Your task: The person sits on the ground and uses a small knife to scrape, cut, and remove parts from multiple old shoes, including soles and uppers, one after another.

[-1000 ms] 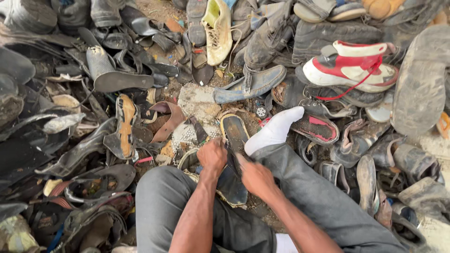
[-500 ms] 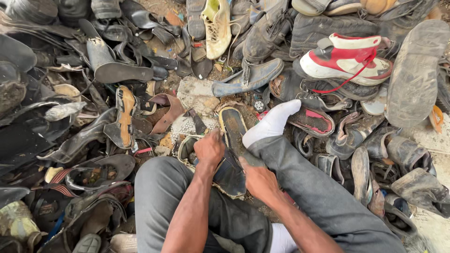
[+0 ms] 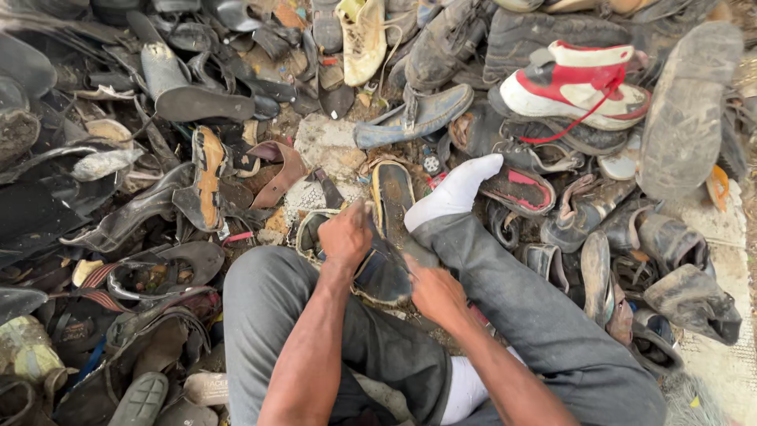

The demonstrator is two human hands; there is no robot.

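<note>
Both my hands gripped the worn dark shoe with its dirty tan sole [image 3: 392, 237] between my grey-trousered knees: left hand [image 3: 344, 237] clenched on its upper, right hand [image 3: 435, 292] clasping its heel.

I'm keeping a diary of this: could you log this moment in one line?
left hand: grips dark shoe | right hand: on shoe's near end | around: heaped worn shoes
</note>
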